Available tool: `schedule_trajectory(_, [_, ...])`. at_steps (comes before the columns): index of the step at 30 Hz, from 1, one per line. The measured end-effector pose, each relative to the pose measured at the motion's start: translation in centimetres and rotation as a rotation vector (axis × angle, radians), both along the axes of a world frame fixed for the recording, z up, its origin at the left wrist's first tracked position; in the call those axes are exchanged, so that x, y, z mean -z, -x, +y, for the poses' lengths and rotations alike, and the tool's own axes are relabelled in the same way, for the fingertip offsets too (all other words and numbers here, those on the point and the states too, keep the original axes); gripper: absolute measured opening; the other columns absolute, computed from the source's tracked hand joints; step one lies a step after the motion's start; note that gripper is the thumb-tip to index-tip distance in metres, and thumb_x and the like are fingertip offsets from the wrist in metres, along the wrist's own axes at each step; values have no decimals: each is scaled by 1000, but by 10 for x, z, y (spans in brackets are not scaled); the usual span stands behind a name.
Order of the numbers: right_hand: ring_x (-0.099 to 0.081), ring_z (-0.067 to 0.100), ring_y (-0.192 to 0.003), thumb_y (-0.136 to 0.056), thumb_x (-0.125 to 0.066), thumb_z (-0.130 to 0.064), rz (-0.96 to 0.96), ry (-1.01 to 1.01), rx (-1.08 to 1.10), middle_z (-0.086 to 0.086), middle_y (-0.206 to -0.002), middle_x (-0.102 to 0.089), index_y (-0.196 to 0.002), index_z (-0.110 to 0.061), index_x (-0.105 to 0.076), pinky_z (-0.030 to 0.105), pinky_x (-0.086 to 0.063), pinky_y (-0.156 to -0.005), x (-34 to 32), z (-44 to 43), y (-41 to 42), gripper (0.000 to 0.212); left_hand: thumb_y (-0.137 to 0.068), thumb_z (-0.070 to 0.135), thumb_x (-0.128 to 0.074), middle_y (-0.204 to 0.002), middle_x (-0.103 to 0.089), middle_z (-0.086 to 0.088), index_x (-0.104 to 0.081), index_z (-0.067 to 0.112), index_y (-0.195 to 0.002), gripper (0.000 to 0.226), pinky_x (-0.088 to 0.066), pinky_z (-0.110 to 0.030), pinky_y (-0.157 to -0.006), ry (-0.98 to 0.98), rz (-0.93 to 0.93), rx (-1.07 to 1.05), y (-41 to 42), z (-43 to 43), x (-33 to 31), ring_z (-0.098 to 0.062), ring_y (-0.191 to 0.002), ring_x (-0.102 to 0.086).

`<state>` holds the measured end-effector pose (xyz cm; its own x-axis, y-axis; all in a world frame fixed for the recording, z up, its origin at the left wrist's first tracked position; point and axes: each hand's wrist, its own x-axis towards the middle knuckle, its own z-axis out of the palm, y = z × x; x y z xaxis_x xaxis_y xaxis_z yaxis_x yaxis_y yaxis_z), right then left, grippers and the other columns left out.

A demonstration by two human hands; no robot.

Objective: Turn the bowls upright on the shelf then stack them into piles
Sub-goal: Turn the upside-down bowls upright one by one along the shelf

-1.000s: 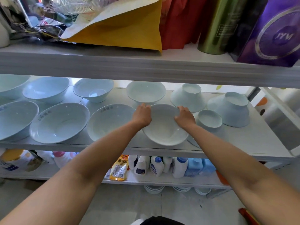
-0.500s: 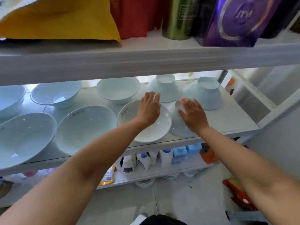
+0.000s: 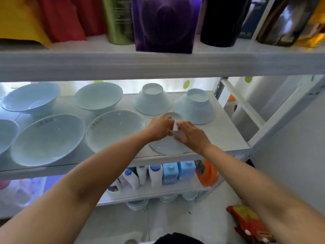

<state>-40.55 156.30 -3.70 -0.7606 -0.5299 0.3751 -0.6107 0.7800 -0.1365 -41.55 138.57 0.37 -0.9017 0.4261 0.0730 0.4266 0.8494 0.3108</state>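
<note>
Pale-blue bowls fill the middle shelf (image 3: 226,136). The front overturned bowl (image 3: 165,147) lies foot-up at the shelf edge. The left grip (image 3: 161,127) is curled over its foot side, grasping it. The right grip (image 3: 190,134) is laid on its wall; whether that one clasps it I cannot tell. Left of this bowl, five upright bowls (image 3: 116,131) sit singly. Behind it stand two more overturned bowls (image 3: 152,101). By my reckoning the turning is past halfway: three flips are left, and no stacking has begun.
</note>
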Motion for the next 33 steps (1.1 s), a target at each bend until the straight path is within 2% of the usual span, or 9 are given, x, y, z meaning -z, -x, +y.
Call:
schedule_trajectory(2, [-63,28,-108,-76,-72,-45,2,-34,-92,11,-127,-58,-121,-10,-50,43,-58,-82,5,16,4,62,-82,14,-69,-102,-62,-11,-66,3,-90,14,-48,-37,-86,-58,-59,-59,-3,9,-2,-25,-96,-55])
schedule_trajectory(4, [-43,27,-134,-69,-68,-60,-27,-65,-178,10,-149,-39,-137,-12,-33,38,-39,-106,9,33,6,90,-79,8,-70,-92,-60,-13,-65,-3,-86,14,-44,-31,-77,-155,-113,-138,-7,15,-4,-23,-84,-52])
schedule_trajectory(7, [-15,26,-146,-65,-60,-69,-16,-98,-264,16,-157,-17,-147,-9,-14,33,-20,-116,13,49,7,111,-77,3,-71,-73,-52,-3,-62,-3,-77,11,-34,-25,-63,-277,-183,-234,-13,21,-13,-19,-76,-48])
schedule_trajectory(9, [-24,31,-143,-71,-73,-41,67,-43,-266,20,-155,-20,-146,-7,-16,40,-37,-110,11,51,8,100,-79,3,-70,-65,-47,4,-53,10,-64,24,-32,-22,-57,-376,-236,-276,-15,24,-26,-16,-70,-45])
schedule_trajectory(12, [-63,33,-112,-69,-73,1,202,146,-195,20,-138,-51,-136,-3,-41,39,-58,-72,-8,49,17,74,-85,7,-65,-67,-47,4,-46,19,-63,31,-34,-18,-58,-551,-307,-392,-17,29,-50,-10,-66,-42])
schedule_trajectory(17, [-69,36,-66,-86,-59,-20,140,414,3,18,-79,-73,-90,-5,-71,36,-54,-59,-61,33,39,20,-95,20,-51,-81,-50,-3,-51,15,-77,18,-41,-28,-61,-700,-343,-585,-13,31,-64,-16,-73,-46])
schedule_trajectory(22, [-64,35,-85,-91,-52,-44,-213,240,221,16,-92,-69,-91,-4,-64,33,-45,-67,-71,23,48,42,-101,30,-38,-80,-52,1,-54,12,-84,30,-39,-26,-63,-789,-339,-714,-4,23,-61,-17,-82,-47])
schedule_trajectory(27, [-64,34,-93,-89,-56,-47,-467,297,300,17,-101,-68,-101,-4,-66,32,-40,-69,-48,22,50,46,-100,43,-29,-107,-53,-13,-53,-3,-124,57,-40,-28,-80,-608,-296,-797,10,13,-45,-24,-95,-51])
schedule_trajectory(33, [-62,32,-98,-88,-59,-44,-675,320,407,15,-109,-66,-111,-5,-61,33,-43,-74,-39,17,68,46,-95,11,-40,-95,-56,-14,-63,2,-96,25,-38,-27,-78,-457,-263,-719,22,11,-32,-22,-89,-49])
